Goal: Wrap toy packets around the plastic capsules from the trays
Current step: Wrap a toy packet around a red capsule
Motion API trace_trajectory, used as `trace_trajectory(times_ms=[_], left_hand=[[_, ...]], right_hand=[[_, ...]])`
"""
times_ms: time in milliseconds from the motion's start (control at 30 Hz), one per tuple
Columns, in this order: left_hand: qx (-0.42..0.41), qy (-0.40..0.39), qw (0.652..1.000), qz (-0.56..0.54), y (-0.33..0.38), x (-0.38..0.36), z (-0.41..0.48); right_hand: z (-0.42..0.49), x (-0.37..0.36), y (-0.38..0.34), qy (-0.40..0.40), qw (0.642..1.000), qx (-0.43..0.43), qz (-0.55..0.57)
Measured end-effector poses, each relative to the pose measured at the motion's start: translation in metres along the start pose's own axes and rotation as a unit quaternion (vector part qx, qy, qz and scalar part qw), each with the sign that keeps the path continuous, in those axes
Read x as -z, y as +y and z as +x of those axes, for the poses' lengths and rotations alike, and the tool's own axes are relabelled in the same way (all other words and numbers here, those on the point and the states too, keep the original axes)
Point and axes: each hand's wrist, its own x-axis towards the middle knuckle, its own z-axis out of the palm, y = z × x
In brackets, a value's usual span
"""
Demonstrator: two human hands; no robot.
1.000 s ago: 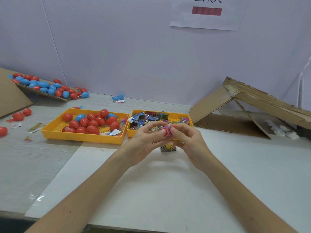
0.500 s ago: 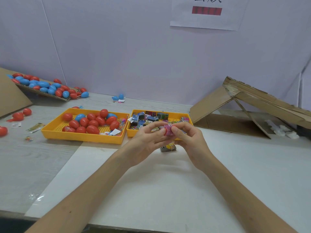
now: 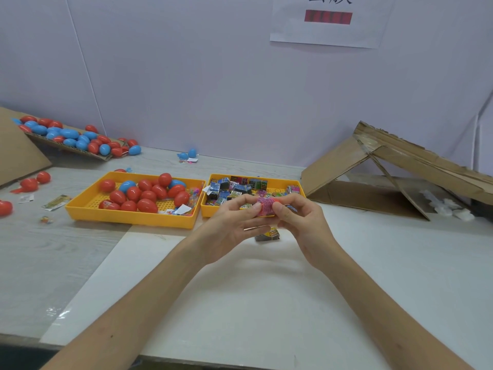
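White tabletop (image 3: 266,303), two trays (image 3: 128,217); left hand (image 3: 229,231), right hand (image 3: 301,222) pinching one wrapped capsule (image 3: 265,206)

Bright even light, soft shadows, wide-angle bending at edges.

Setting: hand-packing bench, probably a small workshop. Evidence: plain partition wall (image 3: 186,76) with printed notice (image 3: 330,20), text cut off. Yellow capsule tray (image 3: 88,198) and packet tray (image 3: 299,186) near worktop's (image 3: 266,303) far edge. Spare capsules (image 3: 69,134) heaped far-left; collapsed cardboard box (image 3: 373,188) right.
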Motion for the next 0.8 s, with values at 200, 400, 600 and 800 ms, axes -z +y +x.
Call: trace_trajectory(times_ms=[200, 400, 600, 800], left_hand=[[0.002, 0.005, 1.000, 0.002, -0.0006, 0.0001, -0.0006], [0.005, 0.009, 1.000, 0.007, -0.0011, 0.0003, -0.0003], [0.008, 0.010, 1.000, 0.014, -0.0012, 0.0011, 0.0010], [0.016, 0.022, 0.998, 0.062, -0.0012, 0.0020, 0.0013]], right_hand=[[-0.0005, -0.0019, 0.0005, -0.003, 1.000, -0.007, -0.001], [-0.0009, -0.0022, -0.0011, 0.005, 1.000, -0.002, -0.003], [-0.0016, -0.0035, -0.0037, -0.004, 1.000, -0.007, 0.016], [-0.0013, -0.0016, -0.0026, 0.008, 1.000, -0.008, 0.009]])
